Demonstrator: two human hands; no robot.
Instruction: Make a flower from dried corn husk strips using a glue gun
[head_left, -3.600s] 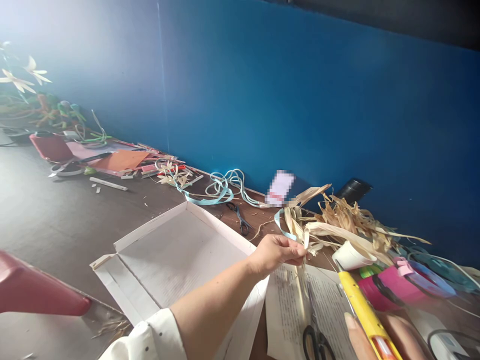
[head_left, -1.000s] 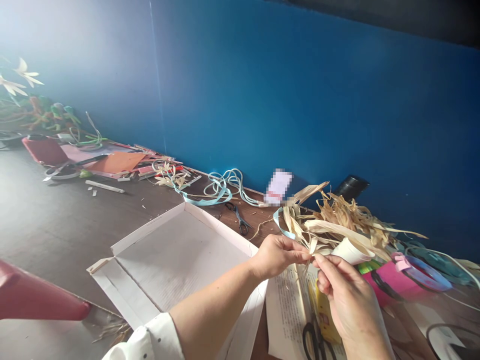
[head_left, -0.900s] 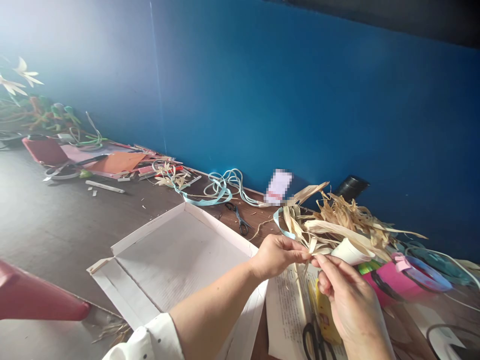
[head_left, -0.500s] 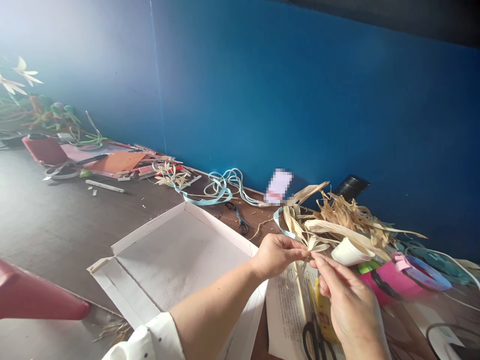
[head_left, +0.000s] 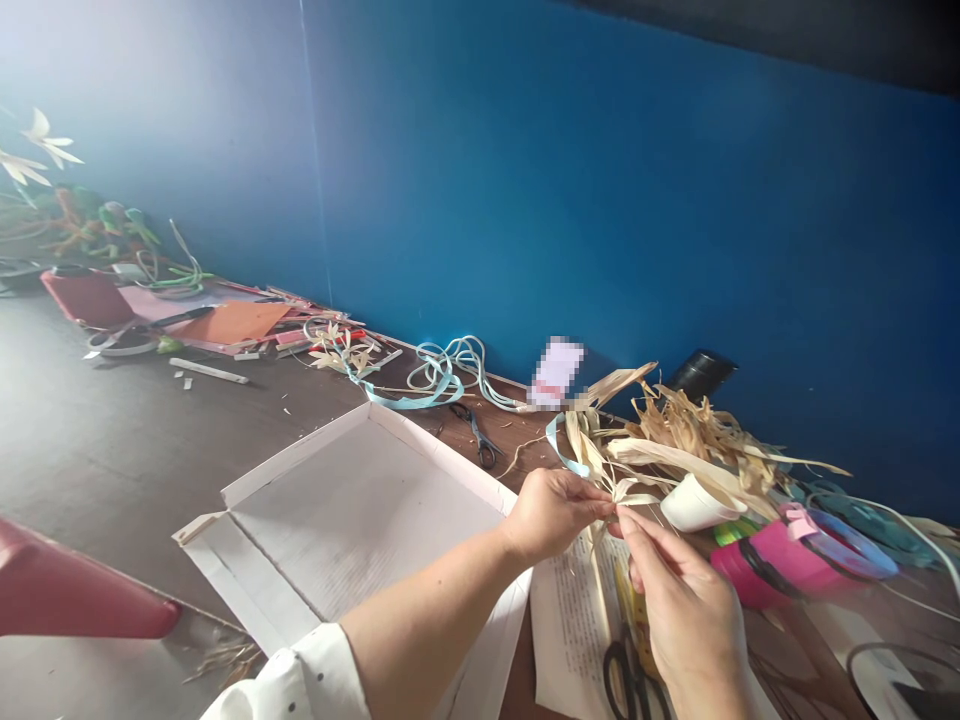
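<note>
My left hand (head_left: 553, 512) pinches a small bundle of pale dried husk strips (head_left: 628, 494) at its base, the strips fanning out to the upper right. Touching the same spot, the fingertips of my right hand (head_left: 679, 580) are pressed together; whether they grip the bundle or a thin thread there cannot be made out. Beneath the hands lies a printed sheet (head_left: 559, 640), with black-handled scissors (head_left: 626, 672) and a yellow tool partly hidden by my right hand. A pile of dried corn husks (head_left: 694, 430) sits just beyond.
An open white box lid (head_left: 360, 510) is at the left. Small scissors (head_left: 480, 435) and pale blue ribbon (head_left: 427, 395) lie near the wall. A white cup (head_left: 697, 503) and a pink container (head_left: 765, 570) stand at the right. A red object (head_left: 90, 590) is at lower left.
My right hand has shifted slightly left, closer against my left fingertips, and covers more of the yellow tool. My left hand keeps its pinch.
</note>
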